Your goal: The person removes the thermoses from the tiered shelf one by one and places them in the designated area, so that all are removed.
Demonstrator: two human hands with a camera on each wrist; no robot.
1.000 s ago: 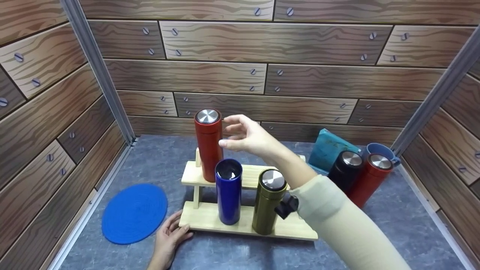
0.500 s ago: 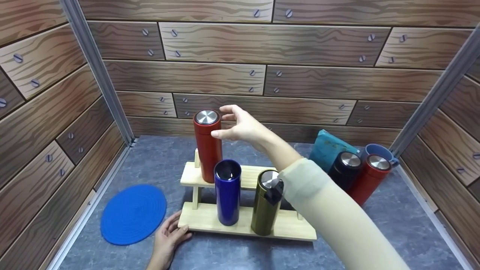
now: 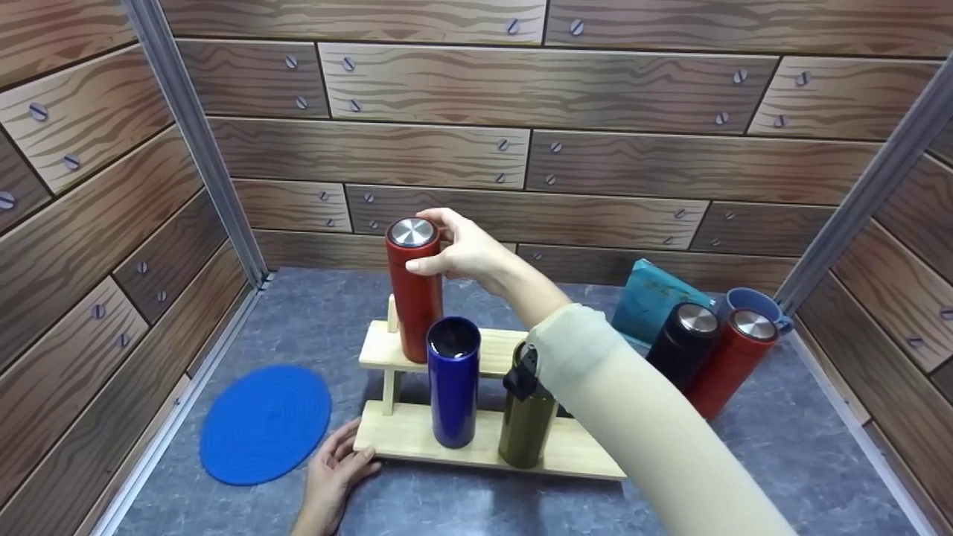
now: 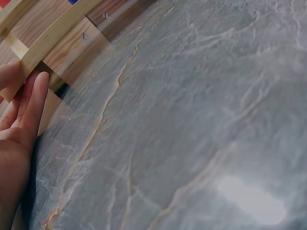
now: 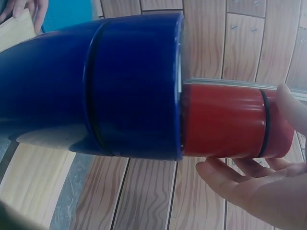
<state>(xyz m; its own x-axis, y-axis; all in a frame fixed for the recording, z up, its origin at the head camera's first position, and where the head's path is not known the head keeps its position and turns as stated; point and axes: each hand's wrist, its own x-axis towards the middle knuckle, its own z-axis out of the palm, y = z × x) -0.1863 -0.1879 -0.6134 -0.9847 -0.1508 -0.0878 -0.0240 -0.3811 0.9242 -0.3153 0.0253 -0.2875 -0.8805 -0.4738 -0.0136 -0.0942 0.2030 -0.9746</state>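
Observation:
A red thermos flask (image 3: 415, 298) with a steel-topped lid stands upright on the upper left of a two-tier wooden rack (image 3: 394, 428). My right hand (image 3: 465, 249) holds it near the lid, thumb in front and fingers around the far side. On the lower shelf stand a blue flask (image 3: 454, 394), its top dark inside, and an olive flask (image 3: 525, 435), partly covered by the right sleeve. The blue flask (image 5: 134, 86) looms large in the right wrist view, before the red one. At the lower shelf's left end, my left hand (image 3: 333, 476) grips the rack's corner.
A round blue mat (image 3: 264, 424) lies left of the rack. At the right, a black flask (image 3: 683, 346) and another red flask (image 3: 733, 365) stand close together by a blue mug (image 3: 752, 299) and a teal packet (image 3: 655, 298). Wood-patterned walls enclose the back and sides.
My right hand has moved left, from beside the red flask to a hold around its top. The left hand has stayed on the rack's corner.

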